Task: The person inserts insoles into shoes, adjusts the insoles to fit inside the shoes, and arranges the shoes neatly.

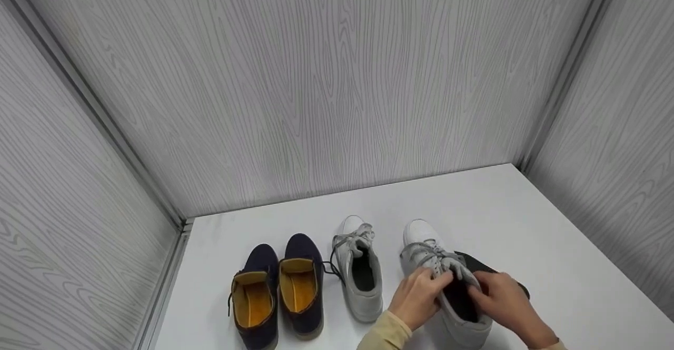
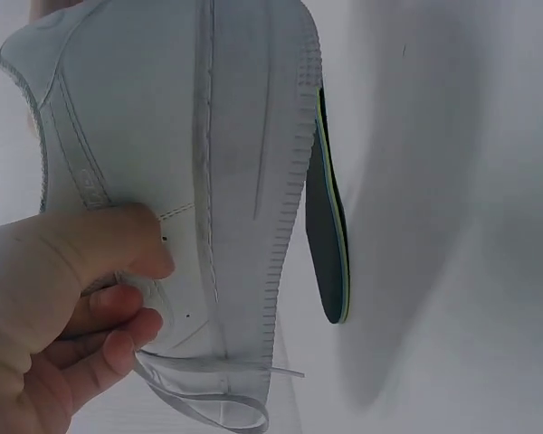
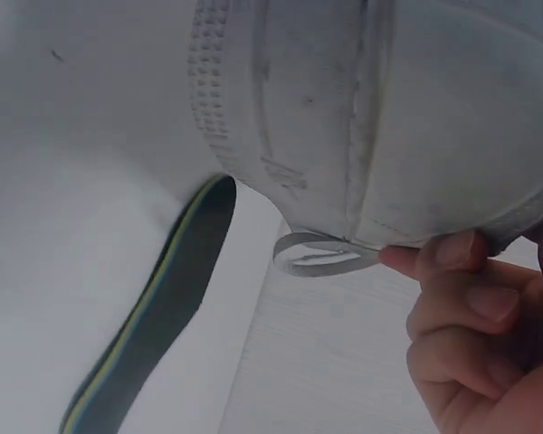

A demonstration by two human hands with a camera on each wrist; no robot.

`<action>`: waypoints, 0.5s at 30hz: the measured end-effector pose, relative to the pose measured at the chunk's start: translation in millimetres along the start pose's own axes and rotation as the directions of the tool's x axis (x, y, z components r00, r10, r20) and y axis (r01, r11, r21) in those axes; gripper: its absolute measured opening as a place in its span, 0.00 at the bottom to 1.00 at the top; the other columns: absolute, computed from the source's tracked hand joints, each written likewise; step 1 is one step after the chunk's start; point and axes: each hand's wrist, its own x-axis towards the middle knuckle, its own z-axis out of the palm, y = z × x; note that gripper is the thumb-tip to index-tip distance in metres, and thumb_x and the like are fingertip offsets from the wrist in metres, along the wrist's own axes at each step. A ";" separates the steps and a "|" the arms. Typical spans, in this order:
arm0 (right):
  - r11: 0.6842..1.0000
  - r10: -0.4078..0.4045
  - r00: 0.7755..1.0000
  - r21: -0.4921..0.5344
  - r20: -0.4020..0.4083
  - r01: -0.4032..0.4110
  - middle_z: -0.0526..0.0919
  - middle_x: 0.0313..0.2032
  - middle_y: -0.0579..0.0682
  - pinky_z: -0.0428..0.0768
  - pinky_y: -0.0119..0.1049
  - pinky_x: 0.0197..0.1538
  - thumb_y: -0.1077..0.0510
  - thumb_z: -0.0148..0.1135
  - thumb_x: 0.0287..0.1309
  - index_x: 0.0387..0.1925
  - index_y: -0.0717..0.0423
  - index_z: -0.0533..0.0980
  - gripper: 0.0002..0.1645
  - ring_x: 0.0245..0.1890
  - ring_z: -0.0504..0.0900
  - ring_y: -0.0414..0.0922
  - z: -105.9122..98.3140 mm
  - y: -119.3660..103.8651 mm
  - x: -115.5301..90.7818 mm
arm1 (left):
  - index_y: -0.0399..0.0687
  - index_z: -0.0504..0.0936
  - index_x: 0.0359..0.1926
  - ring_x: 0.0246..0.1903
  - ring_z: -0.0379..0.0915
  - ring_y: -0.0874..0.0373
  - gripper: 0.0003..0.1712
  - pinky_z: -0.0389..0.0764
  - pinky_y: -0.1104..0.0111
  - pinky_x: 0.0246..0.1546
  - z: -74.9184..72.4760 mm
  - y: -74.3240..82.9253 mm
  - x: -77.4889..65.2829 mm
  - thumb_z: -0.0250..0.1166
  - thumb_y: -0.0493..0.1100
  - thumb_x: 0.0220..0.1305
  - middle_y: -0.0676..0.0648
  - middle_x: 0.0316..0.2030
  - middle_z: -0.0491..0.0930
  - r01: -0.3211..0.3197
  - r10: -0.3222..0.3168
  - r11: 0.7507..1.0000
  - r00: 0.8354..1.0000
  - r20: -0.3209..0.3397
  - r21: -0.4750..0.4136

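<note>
A white sneaker [image 1: 421, 231] with grey laces stands at the right of the group, toe away from me. My left hand [image 1: 416, 296] pinches the left edge of its opening near the laces, thumb outside the upper in the left wrist view. At the opposite edge, my right hand [image 1: 503, 301] grips the collar, its fingers curled against the side in the right wrist view. The shoe's dark inside shows between both hands. Just right of it lies a dark insole [image 1: 478, 263], partly hidden by the shoe and right hand; its edge has yellow-green and blue layers.
The other white sneaker [image 1: 364, 305] stands to the left, laces loose. Further left are two navy shoes, one [image 1: 301, 246] beside the other [image 1: 261, 258], with orange-yellow insides. All stand on a white table [image 1: 568, 250] enclosed by wood-grain panels [image 1: 326, 87].
</note>
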 end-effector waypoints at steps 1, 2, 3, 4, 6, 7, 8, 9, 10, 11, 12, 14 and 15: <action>1.000 -0.013 1.000 -0.004 -0.028 0.013 0.69 0.13 0.34 0.67 0.28 0.18 0.63 0.62 0.51 0.27 0.51 0.79 0.04 0.13 0.65 0.30 5.7 -2.1 -2.2 | 0.58 0.76 0.43 0.26 0.70 0.62 0.26 0.72 0.76 0.19 -1.6 -1.3 -4.4 0.72 0.39 0.37 0.53 0.25 0.72 0.002 -0.002 1.000 1.000 0.005 0.004; 1.000 -0.025 0.998 -0.006 -0.056 0.024 0.68 0.12 0.33 0.66 0.28 0.18 0.65 0.62 0.49 0.26 0.50 0.79 0.05 0.13 0.65 0.30 11.2 -4.1 -4.5 | 0.58 0.76 0.43 0.27 0.70 0.63 0.27 0.72 0.76 0.20 -2.9 -2.5 -8.6 0.72 0.39 0.37 0.53 0.25 0.73 0.003 -0.003 1.000 1.000 0.009 0.005; 0.999 -0.037 0.996 -0.006 -0.085 0.036 0.67 0.12 0.32 0.66 0.28 0.18 0.66 0.63 0.47 0.26 0.50 0.80 0.07 0.13 0.64 0.29 16.5 -5.6 -6.7 | 0.58 0.76 0.43 0.27 0.71 0.63 0.27 0.73 0.76 0.20 -4.0 -3.6 -12.6 0.72 0.39 0.37 0.53 0.26 0.73 0.003 -0.003 1.000 1.000 0.014 0.006; 0.999 -0.047 0.992 -0.009 -0.114 0.046 0.67 0.12 0.32 0.65 0.28 0.18 0.66 0.63 0.46 0.26 0.50 0.80 0.08 0.13 0.64 0.29 21.5 -6.9 -8.4 | 0.59 0.76 0.43 0.27 0.71 0.63 0.27 0.73 0.76 0.20 -5.1 -4.5 -16.5 0.72 0.39 0.37 0.53 0.26 0.73 0.004 -0.004 1.000 1.000 0.018 0.008; 0.997 -0.079 0.983 -0.013 -0.165 0.078 0.66 0.13 0.31 0.65 0.27 0.19 0.68 0.64 0.43 0.25 0.49 0.80 0.09 0.14 0.63 0.29 30.5 -8.8 -11.1 | 0.59 0.76 0.43 0.27 0.71 0.63 0.27 0.73 0.76 0.21 -6.5 -6.2 -23.5 0.72 0.39 0.37 0.53 0.26 0.73 0.006 -0.007 1.000 1.000 0.021 0.011; 0.996 -0.092 0.979 -0.015 -0.184 0.091 0.66 0.13 0.30 0.64 0.27 0.19 0.68 0.64 0.43 0.25 0.49 0.79 0.10 0.14 0.63 0.28 34.5 -9.6 -12.0 | 0.59 0.76 0.43 0.27 0.71 0.62 0.27 0.73 0.76 0.21 -6.9 -6.9 -26.6 0.72 0.39 0.37 0.53 0.26 0.73 0.007 -0.007 1.000 1.000 0.020 0.011; 0.994 -0.106 0.974 -0.013 -0.200 0.106 0.66 0.13 0.30 0.64 0.26 0.19 0.68 0.64 0.42 0.24 0.49 0.79 0.11 0.14 0.63 0.28 38.2 -10.2 -12.7 | 0.59 0.77 0.43 0.27 0.71 0.62 0.27 0.72 0.76 0.21 -7.1 -7.6 -29.6 0.72 0.39 0.37 0.53 0.26 0.73 0.008 -0.008 1.000 1.000 0.018 0.010; 0.993 -0.114 0.971 -0.009 -0.212 0.115 0.66 0.13 0.29 0.64 0.25 0.19 0.69 0.64 0.42 0.23 0.49 0.79 0.11 0.14 0.63 0.28 41.7 -10.7 -13.3 | 0.59 0.77 0.43 0.27 0.71 0.62 0.27 0.72 0.77 0.21 -7.4 -8.3 -32.3 0.72 0.38 0.37 0.53 0.26 0.73 0.008 -0.009 1.000 1.000 0.017 0.010; 0.993 -0.118 0.969 -0.002 -0.217 0.120 0.65 0.13 0.29 0.63 0.24 0.19 0.69 0.64 0.42 0.22 0.48 0.77 0.12 0.14 0.62 0.28 44.8 -11.4 -13.8 | 0.59 0.77 0.43 0.26 0.71 0.62 0.27 0.72 0.77 0.21 -7.3 -9.0 -34.8 0.72 0.38 0.37 0.53 0.26 0.72 0.009 -0.009 1.000 1.000 0.015 0.009; 0.992 -0.118 0.968 0.006 -0.223 0.123 0.65 0.13 0.28 0.62 0.23 0.18 0.70 0.64 0.42 0.21 0.47 0.77 0.13 0.13 0.62 0.27 47.8 -12.2 -14.3 | 0.59 0.77 0.43 0.26 0.71 0.62 0.27 0.71 0.77 0.21 -7.0 -9.8 -37.2 0.72 0.38 0.36 0.53 0.26 0.72 0.009 -0.010 1.000 1.000 0.016 0.006; 0.992 -0.117 0.967 0.015 -0.228 0.123 0.65 0.12 0.28 0.62 0.23 0.18 0.70 0.63 0.42 0.20 0.47 0.76 0.13 0.13 0.62 0.27 50.6 -12.8 -14.9 | 0.59 0.77 0.43 0.27 0.71 0.62 0.27 0.72 0.77 0.21 -6.5 -10.6 -39.3 0.72 0.37 0.36 0.53 0.26 0.72 0.011 -0.011 1.000 1.000 0.017 0.004; 0.992 -0.110 0.966 0.035 -0.234 0.121 0.64 0.12 0.28 0.61 0.22 0.18 0.71 0.63 0.42 0.19 0.46 0.75 0.15 0.13 0.61 0.27 56.1 -14.6 -16.2 | 0.58 0.77 0.43 0.27 0.70 0.62 0.27 0.71 0.77 0.21 -5.6 -12.2 -43.6 0.71 0.37 0.36 0.53 0.26 0.72 0.015 -0.015 1.000 1.000 0.020 0.002; 0.991 -0.109 0.965 0.044 -0.238 0.123 0.64 0.12 0.28 0.61 0.23 0.18 0.71 0.63 0.42 0.19 0.45 0.74 0.16 0.13 0.61 0.27 59.0 -15.5 -16.9 | 0.58 0.77 0.42 0.27 0.70 0.62 0.27 0.71 0.77 0.21 -5.2 -12.9 -46.1 0.71 0.37 0.36 0.53 0.26 0.72 0.019 -0.019 1.000 1.000 0.024 0.003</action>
